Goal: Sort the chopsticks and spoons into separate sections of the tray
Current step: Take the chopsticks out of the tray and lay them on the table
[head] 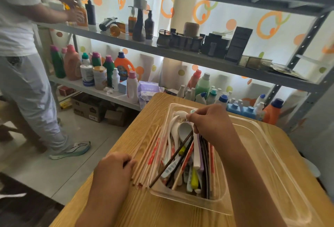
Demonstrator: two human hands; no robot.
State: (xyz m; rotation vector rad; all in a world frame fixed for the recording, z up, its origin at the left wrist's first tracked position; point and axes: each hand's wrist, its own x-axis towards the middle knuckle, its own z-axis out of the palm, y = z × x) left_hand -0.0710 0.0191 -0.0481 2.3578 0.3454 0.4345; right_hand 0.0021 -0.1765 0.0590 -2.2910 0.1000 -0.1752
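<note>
We sort: left hand (115, 165) holds bamboo chopsticks (150, 154) beside tray (271, 154); right hand (211, 123) pinches dark chopstick (173, 158); next, lift clear of spoons (184, 131).

Right hand (210, 123) seemingly pinching chopsticks (197, 147).

Counter (144, 208): light wood grain, rounded corner. Shelving unit (198, 58): grey metal, open tiers, loaded with pump bottles (90, 11), dark jars (180, 39) and detergent bottles (72, 62). Curtain (235, 17) behind: white, backlit, orange and green ring print. Floor (72, 154): pale tiles. Cardboard boxes (86, 107) under the lowest shelf. Person (19, 46) in light clothes standing at the shelving, left.
</note>
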